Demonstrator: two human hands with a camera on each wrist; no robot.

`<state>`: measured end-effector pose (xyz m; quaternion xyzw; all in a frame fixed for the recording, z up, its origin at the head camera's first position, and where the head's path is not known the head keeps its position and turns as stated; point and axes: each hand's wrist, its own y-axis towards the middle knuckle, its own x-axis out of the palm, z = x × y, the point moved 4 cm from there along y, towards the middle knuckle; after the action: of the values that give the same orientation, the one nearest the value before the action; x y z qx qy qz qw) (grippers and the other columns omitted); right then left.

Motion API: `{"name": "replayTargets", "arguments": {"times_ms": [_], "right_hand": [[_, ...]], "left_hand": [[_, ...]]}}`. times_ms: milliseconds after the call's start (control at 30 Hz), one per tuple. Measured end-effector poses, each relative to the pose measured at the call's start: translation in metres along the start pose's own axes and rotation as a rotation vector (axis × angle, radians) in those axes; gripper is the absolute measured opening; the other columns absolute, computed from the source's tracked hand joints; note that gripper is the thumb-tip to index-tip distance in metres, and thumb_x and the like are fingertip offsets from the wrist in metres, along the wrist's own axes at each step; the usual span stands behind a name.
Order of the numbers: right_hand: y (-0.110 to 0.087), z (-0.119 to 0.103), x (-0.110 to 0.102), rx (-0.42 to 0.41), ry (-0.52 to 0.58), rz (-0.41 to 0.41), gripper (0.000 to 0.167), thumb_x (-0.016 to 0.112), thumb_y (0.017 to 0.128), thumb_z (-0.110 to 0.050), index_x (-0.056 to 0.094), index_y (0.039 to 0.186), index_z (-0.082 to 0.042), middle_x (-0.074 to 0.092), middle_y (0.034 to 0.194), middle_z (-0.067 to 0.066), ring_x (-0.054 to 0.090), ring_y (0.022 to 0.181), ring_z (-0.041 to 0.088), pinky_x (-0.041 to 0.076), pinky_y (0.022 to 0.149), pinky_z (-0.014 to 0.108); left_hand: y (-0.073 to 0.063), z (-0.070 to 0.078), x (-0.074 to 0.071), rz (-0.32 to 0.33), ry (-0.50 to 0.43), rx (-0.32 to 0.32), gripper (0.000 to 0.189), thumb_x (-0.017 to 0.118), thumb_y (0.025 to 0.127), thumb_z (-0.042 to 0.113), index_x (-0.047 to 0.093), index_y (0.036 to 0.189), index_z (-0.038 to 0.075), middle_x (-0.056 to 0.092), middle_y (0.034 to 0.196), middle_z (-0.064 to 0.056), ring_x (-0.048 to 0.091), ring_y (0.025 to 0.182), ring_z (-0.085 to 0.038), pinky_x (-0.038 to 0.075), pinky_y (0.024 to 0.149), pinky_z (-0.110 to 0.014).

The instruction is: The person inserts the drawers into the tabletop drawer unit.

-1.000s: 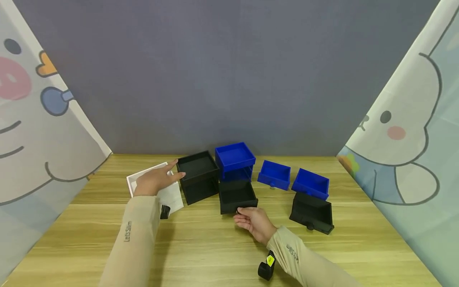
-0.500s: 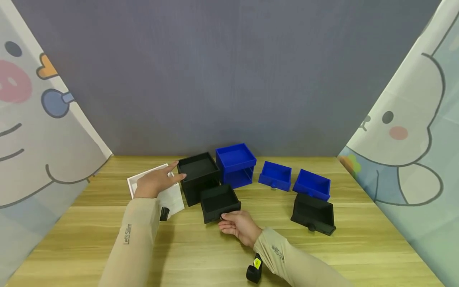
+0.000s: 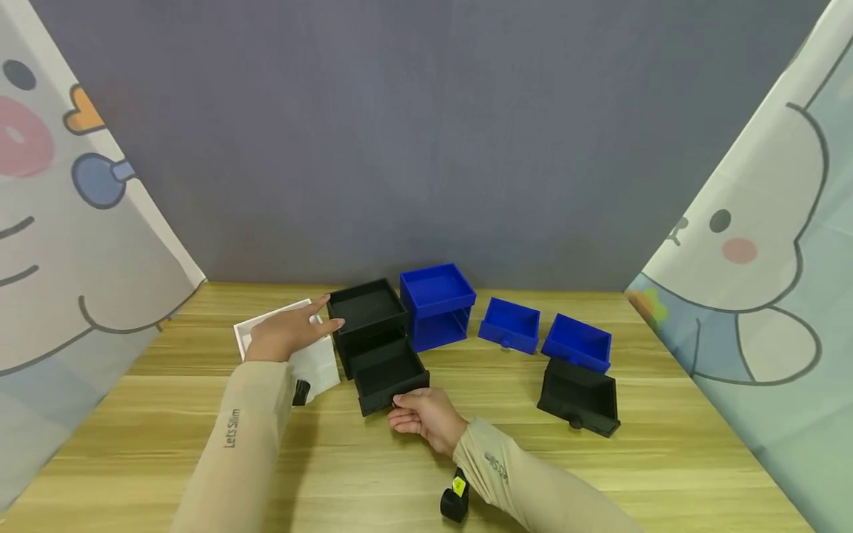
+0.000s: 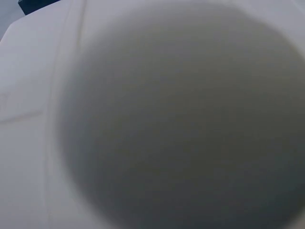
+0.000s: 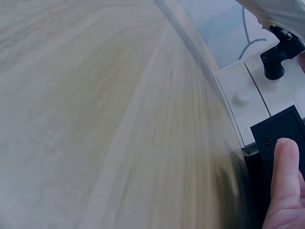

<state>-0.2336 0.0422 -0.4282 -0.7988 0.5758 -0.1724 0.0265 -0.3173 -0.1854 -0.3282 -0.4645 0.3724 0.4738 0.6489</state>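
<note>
With thumb and fingertips of my right hand [image 3: 429, 418] I pinch the front knob of a black drawer [image 3: 386, 374]. The drawer's back end is at the lower opening of a black cabinet [image 3: 365, 307], which has a shallow tray top. How far it sits inside is hard to see. My left hand [image 3: 288, 332] lies over a white cabinet [image 3: 326, 370], its extended index finger and thumb touching the black cabinet's left edge. In the right wrist view, my thumb is in front of the drawer's dark front [image 5: 279, 131]. A large blurred shape fills most of the left wrist view.
Close to the black cabinet's right stands a blue cabinet [image 3: 438, 292] with an open front. Further right on the wooden table [image 3: 373, 481] lie two blue drawers [image 3: 512, 322] and another black drawer [image 3: 580, 396]. A grey backdrop [image 3: 426, 148] rises behind.
My right hand has carried the black drawer leftward from in front of the blue cabinet to the black cabinet's lower opening. The left hand has stayed at the black cabinet's edge.
</note>
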Motion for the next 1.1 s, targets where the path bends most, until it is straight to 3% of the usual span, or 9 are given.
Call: {"name": "replayTargets", "arguments": {"times_ms": [200,467,1100], "right_hand": [[0.005,0.004,0.001,0.016,0.007,0.023,0.019,0.054,0.092,0.001,0.057,0.102,0.017,0.066,0.071,0.005,0.064,0.061,0.009,0.053,0.062,0.023],[0.008,0.012,0.002,0.037,0.008,0.033,0.014,0.055,0.092,0.001,0.057,0.099,0.012,0.067,0.073,0.008,0.064,0.062,0.011,0.054,0.063,0.025],[0.010,0.013,0.003,0.052,0.033,0.046,0.016,0.053,0.093,0.001,0.057,0.101,0.014,0.065,0.071,0.007,0.065,0.064,0.012,0.054,0.065,0.025]], "left_hand": [[-0.001,0.003,-0.001,0.008,0.014,-0.005,0.083,0.034,0.089,0.073,0.017,0.155,0.025,0.031,0.150,-0.023,0.057,0.099,-0.041,0.040,0.055,-0.040],[-0.003,0.004,0.000,0.004,0.020,-0.008,0.084,0.033,0.089,0.074,0.017,0.155,0.025,0.031,0.150,-0.023,0.049,0.116,-0.049,0.041,0.063,-0.045],[-0.001,0.001,0.001,0.006,-0.002,-0.011,0.084,0.034,0.089,0.074,0.016,0.155,0.025,0.032,0.149,-0.024,0.050,0.114,-0.049,0.042,0.061,-0.042]]}}
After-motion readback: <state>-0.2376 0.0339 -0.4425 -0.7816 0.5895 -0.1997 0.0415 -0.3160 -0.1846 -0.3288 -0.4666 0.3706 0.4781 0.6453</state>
